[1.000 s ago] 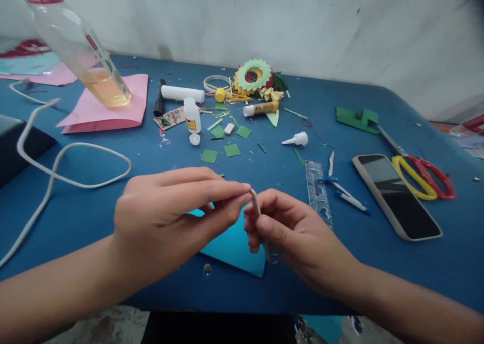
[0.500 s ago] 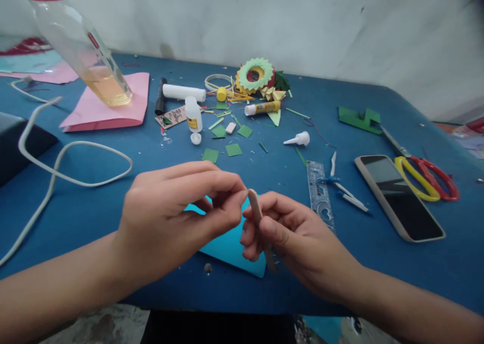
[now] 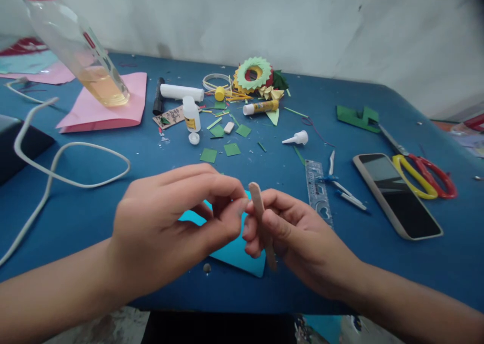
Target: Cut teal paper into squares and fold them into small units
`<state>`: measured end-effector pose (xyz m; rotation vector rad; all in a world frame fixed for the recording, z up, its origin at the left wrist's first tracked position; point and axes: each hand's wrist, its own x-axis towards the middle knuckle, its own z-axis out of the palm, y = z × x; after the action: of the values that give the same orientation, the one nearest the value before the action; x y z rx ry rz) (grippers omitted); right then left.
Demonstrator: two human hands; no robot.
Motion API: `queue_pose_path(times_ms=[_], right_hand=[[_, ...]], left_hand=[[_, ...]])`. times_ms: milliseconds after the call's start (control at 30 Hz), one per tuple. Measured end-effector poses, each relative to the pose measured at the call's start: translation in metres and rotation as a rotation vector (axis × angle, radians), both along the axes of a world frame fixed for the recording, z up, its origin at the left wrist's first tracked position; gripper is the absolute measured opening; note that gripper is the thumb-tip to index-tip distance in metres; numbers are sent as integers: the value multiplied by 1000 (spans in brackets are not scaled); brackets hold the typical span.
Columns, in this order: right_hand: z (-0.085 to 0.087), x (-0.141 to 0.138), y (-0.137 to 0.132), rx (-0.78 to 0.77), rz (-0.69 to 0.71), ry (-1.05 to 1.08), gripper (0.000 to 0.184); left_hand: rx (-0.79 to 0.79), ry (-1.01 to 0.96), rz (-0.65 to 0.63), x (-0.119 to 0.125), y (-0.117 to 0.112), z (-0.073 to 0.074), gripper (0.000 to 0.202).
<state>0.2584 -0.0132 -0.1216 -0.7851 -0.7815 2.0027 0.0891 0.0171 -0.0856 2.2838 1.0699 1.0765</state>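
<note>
Between the thumb and fingers of my right hand is a flat wooden craft stick, held almost upright with its rounded end up. My left hand is pinched, thumb against forefinger, right beside the stick's upper part. Whatever those fingertips hold, if anything, is too small to make out. Beneath both hands lies a bright blue sheet, partly covered by them. Small green paper squares lie beyond my hands, near a white glue bottle standing with its top off.
At left, a clear bottle stands on pink paper, with a white cable nearby. Toward the back are a paper ring and a glue stick. A ruler, phone and scissors lie at right.
My left fingertips have slipped down slightly from the stick's top to its side, so more of its rounded end shows. My right hand keeps its grip. The view has shifted slightly.
</note>
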Motion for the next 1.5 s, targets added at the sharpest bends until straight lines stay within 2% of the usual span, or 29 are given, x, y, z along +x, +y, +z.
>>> queue_pose_path(times_ms=[200,267,367,433,500,567,667,867,1100,1200,1267,1367,1433,1500], right_hand=[[1,1,0,-8,14,24,14],[1,1,0,0,18,34,14],[0,2,-1,16,7,14,16],[0,2,-2,28,-8,-23,17],[0,2,-2,46,-32,-73,16],[0,3,-1,70,-53,-139,15],[1,4,0,121,-63,-243,15],[2,6,0,290,-92,-453,22],[0,3,-3,453,-177,-549,27],[1,3,-5,444,-168,-530,28],[3,3,-7,402,-159,-491,27],[5,4,-7,363,-168,-453,26],[4,5,-7,362,-181,-442,26],[3,5,-6,382,-186,-442,27]], left_hand=[[-144,-102,-23,-5,-5,-4,10],[-128,-72,-4,-6,-4,-4,18],[-20,19,68,-7,3,-1,29],[26,39,132,-7,9,0,23],[8,12,192,-7,13,0,4],[-26,-8,210,-6,14,0,17],[-45,25,143,-7,13,2,8],[-78,69,45,-8,11,2,8],[60,137,18,-8,12,-3,10],[94,148,4,-6,12,-4,11],[57,120,-5,-5,11,-4,12],[-108,22,-40,-5,11,-2,15],[-212,-34,-60,-5,10,-1,18],[-238,-40,-49,-5,11,0,17]])
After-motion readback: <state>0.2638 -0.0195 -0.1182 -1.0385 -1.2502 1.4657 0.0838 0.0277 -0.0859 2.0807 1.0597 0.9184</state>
